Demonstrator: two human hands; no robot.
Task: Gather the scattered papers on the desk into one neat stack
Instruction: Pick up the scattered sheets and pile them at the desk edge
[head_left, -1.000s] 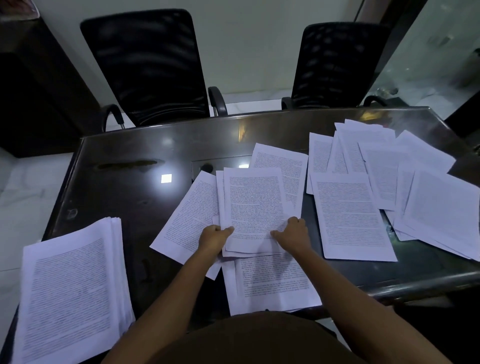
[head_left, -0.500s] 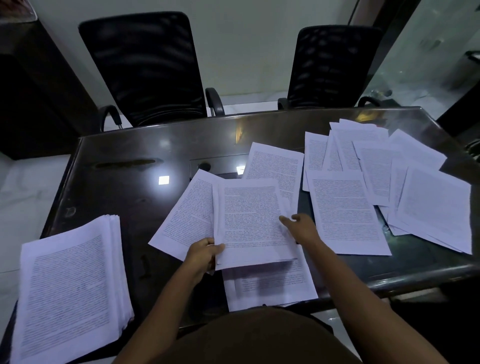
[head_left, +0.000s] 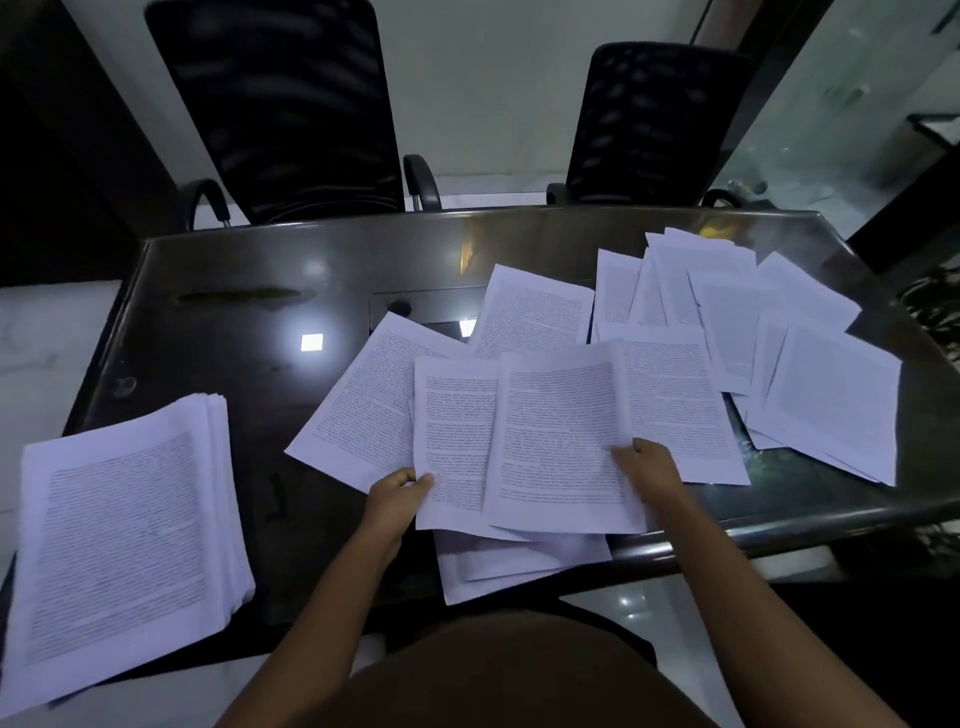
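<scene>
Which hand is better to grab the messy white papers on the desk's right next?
Probably the right hand: it sits nearest the scattered white papers; the left hand grips the gathered white sheets.

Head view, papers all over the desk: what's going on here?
A person is gathering printed pages on a dark desk. The left hand pinches the bottom corner of one sheet, and the right hand grips the lower right edge of a second sheet that overlaps it. A thick stack sits at the near left. Many loose pages lie fanned across the right side, not yet collected.
</scene>
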